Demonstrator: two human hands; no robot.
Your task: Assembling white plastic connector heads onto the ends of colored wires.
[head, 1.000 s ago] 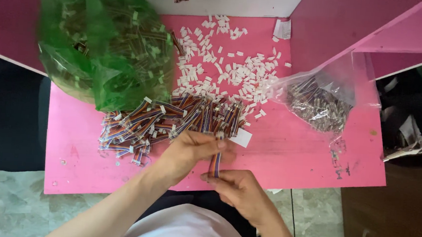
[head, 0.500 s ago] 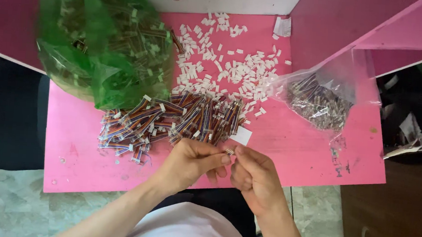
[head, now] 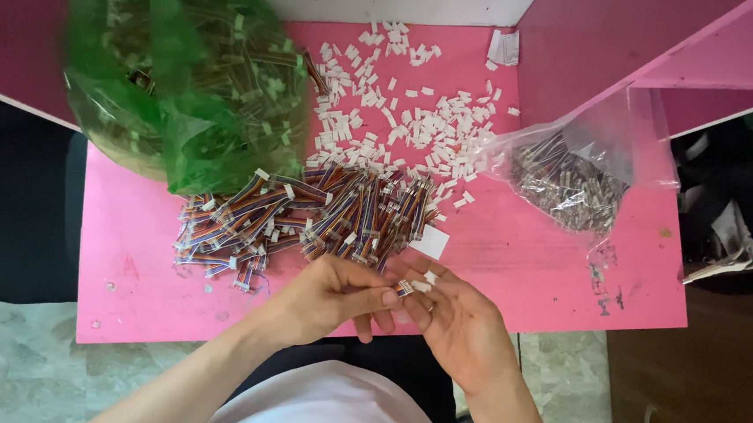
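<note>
Now we pinch a small white connector (head: 414, 287) between left hand (head: 326, 298) and right hand (head: 461, 323), both sets of fingers closed on it, just below the wire pile (head: 305, 220). Loosening could drop it off the table (head: 549, 268) edge.

left hand (head: 328, 295) and right hand (head: 460, 322) meeting fingertip to fingertip, fingers pinched, right palm turned upward, forearms angled inward from below.

A flat pink bench (head: 515, 248) carries rainbow-striped ribbon cable pieces (head: 305, 215), small white plastic connectors (head: 409, 125), and a crinkled translucent green plastic bag (head: 182, 83).
</note>
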